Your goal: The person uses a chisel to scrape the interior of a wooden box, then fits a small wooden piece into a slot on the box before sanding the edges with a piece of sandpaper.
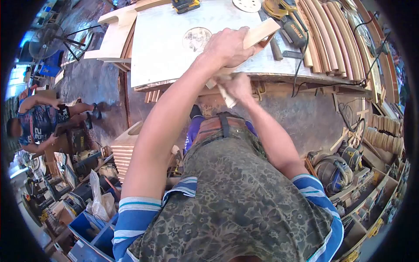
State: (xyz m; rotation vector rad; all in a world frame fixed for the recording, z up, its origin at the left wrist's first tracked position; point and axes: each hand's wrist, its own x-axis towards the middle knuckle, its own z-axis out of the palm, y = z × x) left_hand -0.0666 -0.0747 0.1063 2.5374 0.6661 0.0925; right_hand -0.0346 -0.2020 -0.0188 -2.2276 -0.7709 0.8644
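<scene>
My left hand (227, 46) is closed over a pale wooden piece (264, 34), pressing it down near the front edge of the white worktable (161, 56). One end of the wood sticks out past the fingers to the right. Just below, at the table's edge, my right hand (238, 87) grips a pale, flat strip (227, 98) that hangs down from the fingers. This hand is slightly blurred, and I cannot tell what the strip is made of. My left wrist crosses above the table, close to a round worn disc (197, 39).
A DeWalt sander (293, 30) with a cord lies right of my hands, near a perforated sanding disc (247, 5). Curved wooden strips (334, 39) line the table's right side. Stacked boards (124, 150) stand lower left. Another person (41, 115) sits far left, near a fan (43, 41).
</scene>
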